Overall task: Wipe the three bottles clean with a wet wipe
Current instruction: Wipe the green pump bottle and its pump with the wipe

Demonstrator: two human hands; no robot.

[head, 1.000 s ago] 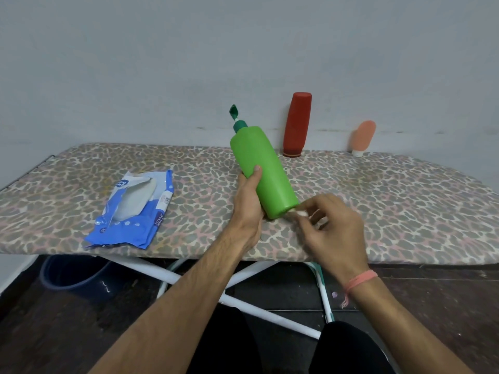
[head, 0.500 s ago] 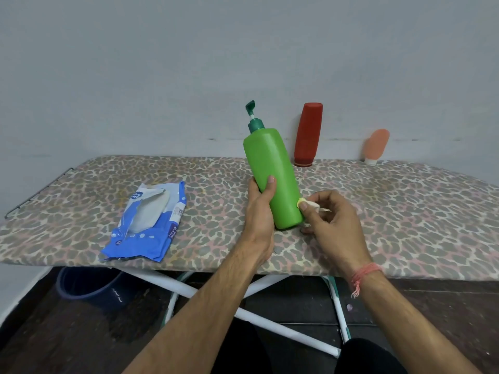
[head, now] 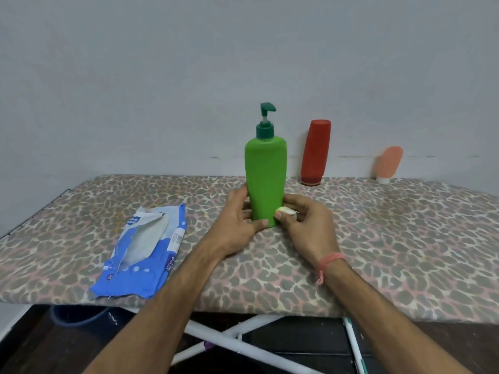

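Green pump bottle (head: pixel 266 182) stands upright mid-board. Left hand (head: pixel 237 217) wraps its base at 9 o'clock; right hand (head: pixel 302 225) pinches a wadded wet wipe (head: pixel 286 211) against the base at 3 o'clock. Red bottle (head: pixel 315 152) at 1 o'clock and peach tube (head: pixel 388 164) at 2 o'clock sit by the wall, untouched-looking. Wipes pack (head: pixel 145 249) at 8 o'clock. Judging: first bottle in work, two left.
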